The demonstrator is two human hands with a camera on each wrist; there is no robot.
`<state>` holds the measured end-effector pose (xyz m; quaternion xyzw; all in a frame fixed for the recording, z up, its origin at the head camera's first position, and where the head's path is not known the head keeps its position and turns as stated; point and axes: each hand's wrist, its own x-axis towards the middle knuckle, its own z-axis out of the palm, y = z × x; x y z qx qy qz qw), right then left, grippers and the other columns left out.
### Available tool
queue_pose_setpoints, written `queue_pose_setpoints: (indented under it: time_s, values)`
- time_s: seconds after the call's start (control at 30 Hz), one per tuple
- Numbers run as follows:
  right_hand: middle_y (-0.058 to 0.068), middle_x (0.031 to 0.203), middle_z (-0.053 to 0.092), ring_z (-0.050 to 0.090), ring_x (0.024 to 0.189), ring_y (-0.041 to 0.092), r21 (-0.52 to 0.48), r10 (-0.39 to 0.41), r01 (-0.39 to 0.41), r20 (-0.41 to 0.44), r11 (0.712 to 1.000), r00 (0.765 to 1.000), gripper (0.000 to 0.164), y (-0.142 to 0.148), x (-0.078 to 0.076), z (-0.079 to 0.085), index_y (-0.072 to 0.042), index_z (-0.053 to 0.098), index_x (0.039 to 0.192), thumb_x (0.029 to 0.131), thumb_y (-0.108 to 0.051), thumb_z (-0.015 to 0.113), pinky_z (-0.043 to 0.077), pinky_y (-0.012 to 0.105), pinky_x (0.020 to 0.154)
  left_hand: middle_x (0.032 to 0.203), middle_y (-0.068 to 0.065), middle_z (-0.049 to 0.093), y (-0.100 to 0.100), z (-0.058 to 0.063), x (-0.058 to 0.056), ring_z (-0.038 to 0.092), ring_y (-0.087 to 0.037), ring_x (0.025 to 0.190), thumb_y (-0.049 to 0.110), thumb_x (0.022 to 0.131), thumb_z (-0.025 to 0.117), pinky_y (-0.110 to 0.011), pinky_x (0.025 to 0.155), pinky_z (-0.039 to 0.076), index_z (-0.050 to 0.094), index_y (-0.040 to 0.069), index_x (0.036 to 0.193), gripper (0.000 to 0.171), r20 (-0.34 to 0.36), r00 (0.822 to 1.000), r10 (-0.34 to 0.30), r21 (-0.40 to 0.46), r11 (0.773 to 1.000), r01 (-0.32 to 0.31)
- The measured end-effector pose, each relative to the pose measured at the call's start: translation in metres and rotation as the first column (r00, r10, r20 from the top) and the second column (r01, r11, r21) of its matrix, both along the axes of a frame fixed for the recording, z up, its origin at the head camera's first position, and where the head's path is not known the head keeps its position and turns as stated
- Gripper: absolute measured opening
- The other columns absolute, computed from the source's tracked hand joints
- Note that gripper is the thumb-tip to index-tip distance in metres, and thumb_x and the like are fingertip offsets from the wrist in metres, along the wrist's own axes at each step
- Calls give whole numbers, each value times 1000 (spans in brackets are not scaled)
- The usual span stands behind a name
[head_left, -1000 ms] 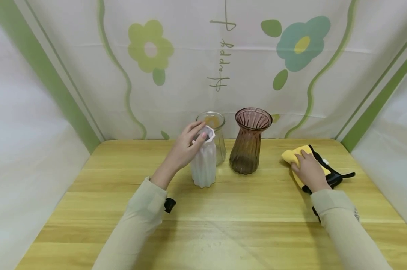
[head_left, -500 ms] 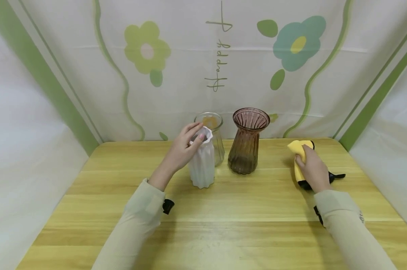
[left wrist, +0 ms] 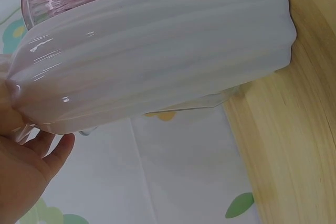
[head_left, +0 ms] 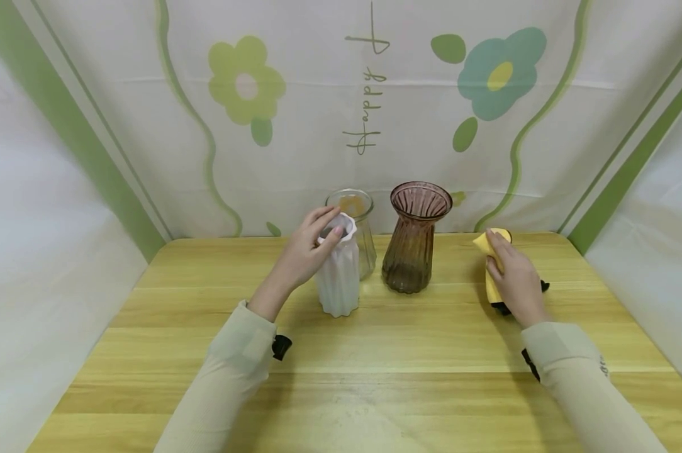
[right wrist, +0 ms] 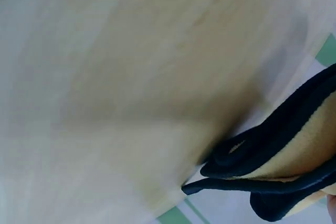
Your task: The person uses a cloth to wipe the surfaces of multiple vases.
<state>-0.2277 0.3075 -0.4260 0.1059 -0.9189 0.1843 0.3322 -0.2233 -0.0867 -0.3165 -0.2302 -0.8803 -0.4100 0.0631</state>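
My left hand [head_left: 301, 257] holds the white ribbed vase [head_left: 340, 284] by its scalloped rim, thumb on the near side and fingers at the far side. The vase stands upright on the table; the left wrist view shows its glossy fluted side [left wrist: 157, 51] up close. Over at the right, my right hand [head_left: 516, 280] grips a folded yellow cloth [head_left: 491, 290] with black edging. Its black-trimmed folds [right wrist: 294, 135] fill the lower right of the right wrist view, where only a bit of the hand shows.
Just behind the white vase stands a clear glass vase [head_left: 368, 251], partly hidden. A purple-to-brown fluted glass vase [head_left: 410, 251] is to its right. The wooden table [head_left: 341, 390] ends at a flower-printed curtain [head_left: 313, 126].
My right hand has gathered up the cloth, which lay flatter on the table, lifted it and shifted it slightly left. The left hand and the vases stay put.
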Motion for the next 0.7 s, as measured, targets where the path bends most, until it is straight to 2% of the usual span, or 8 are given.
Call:
queue_pose_setpoints:
  time_s: [0.1, 0.33, 0.53, 0.7]
  values:
    - [25, 131, 56, 58, 96, 50, 34, 13, -12, -30, 999, 999, 67, -4, 1, 1, -19, 42, 146, 86, 2, 63, 47, 59, 80, 153, -2, 32, 0, -1, 0, 53, -19, 85, 45, 101, 38, -33, 79, 50, 38, 16, 147, 55, 2, 1000, 4, -3, 1000, -4]
    - [22, 128, 60, 61, 91, 47, 51, 12, -7, -101, 999, 995, 60, -10, 4, 5, -15, 49, 140, 84, 4, 65, 49, 55, 75, 153, -3, 33, 1, -1, 1, 55, -20, 90, 45, 101, 38, -33, 79, 51, 38, 15, 147, 55, -2, 1000, 3, -3, 1000, -3]
    - [22, 121, 64, 63, 87, 46, -39, -23, 18, -121, 999, 992, 52, -20, 8, 14, -12, 53, 134, 85, 1, 65, 50, 56, 67, 153, -5, 33, 1, 1, 1, 56, -22, 92, 39, 100, 43, -35, 81, 52, 39, 14, 147, 53, -13, 1000, -10, -1, 1000, 10]
    - [25, 112, 66, 63, 81, 46, -124, -42, 25, -141, 992, 989, 44, -32, 13, 26, -9, 56, 129, 86, -5, 64, 48, 58, 59, 152, -7, 33, 0, 0, 0, 60, -26, 106, 32, 95, 54, -36, 86, 56, 37, 13, 148, 58, 13, 999, -34, 28, 999, 33]
